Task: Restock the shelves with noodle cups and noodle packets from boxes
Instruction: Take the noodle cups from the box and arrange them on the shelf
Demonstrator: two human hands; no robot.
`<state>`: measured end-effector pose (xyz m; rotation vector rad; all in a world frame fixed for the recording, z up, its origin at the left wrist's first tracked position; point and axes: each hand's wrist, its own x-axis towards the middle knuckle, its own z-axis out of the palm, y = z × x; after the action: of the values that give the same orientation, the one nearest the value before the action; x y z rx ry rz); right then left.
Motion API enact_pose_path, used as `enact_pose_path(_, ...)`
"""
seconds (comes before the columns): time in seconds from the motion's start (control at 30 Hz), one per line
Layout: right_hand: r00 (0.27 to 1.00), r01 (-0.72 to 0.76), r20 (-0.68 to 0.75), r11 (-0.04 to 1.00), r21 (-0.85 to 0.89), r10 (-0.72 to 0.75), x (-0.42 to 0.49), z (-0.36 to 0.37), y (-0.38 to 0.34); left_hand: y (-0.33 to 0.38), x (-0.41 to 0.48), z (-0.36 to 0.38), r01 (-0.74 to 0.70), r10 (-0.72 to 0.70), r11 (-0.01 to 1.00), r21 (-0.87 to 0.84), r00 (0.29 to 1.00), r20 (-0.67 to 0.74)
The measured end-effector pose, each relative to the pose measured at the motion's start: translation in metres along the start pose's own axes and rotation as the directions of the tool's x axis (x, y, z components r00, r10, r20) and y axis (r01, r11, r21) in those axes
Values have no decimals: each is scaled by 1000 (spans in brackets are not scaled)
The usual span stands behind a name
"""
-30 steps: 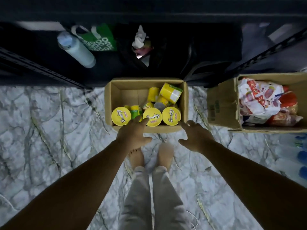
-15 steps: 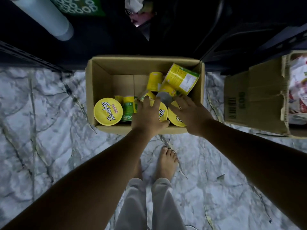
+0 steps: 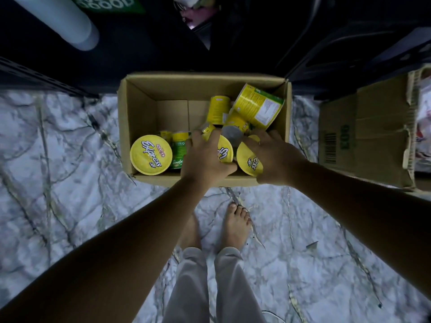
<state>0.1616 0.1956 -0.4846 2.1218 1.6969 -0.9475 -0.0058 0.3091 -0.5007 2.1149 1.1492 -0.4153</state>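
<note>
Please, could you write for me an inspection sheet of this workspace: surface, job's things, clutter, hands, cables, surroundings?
Surface: veined marble floor; bare feet stand on it.
Job's things: open cardboard box holds yellow noodle cups; left cup is upright, tilted cup leans at the back right. Second box at right holds packets.
Clutter: small dark scrap on the floor.
Hands: left hand grips middle cup over its lid; right hand grips right cup.
Cables: thin pale line by the trouser leg, perhaps a wire.
Surroundings: dark shelf, white cylinder, green bag.
</note>
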Motion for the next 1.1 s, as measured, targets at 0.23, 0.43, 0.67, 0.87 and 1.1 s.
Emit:
enact_pose_path(0.23, 929, -154, -220, 851, 502, 298, -31, 2, -13, -18, -18, -46, -81, 77, 995, -56, 995, -68)
enact_pose_path(0.43, 915, -52, -278, 767, 640, 294, -26, -4, -49, -36, -28, -69, -120, 120, 992, 30, 993, -20)
enact_pose_path(0.67, 943, -79, -191, 742, 666, 272, -11, 11, -72, -48, -27, -58, -196, 183, 968, 158, 978, 96)
enact_pose_path(0.87, 936, -89, -206, 756, 648, 287, -11, 2, -73, -48, -20, -54, -197, 189, 967, 160, 980, 62)
enact_pose_path(1.1, 934, -74, -230, 780, 622, 272, -43, -5, -82, -51, -47, -65, -270, 275, 946, 181, 961, 0)
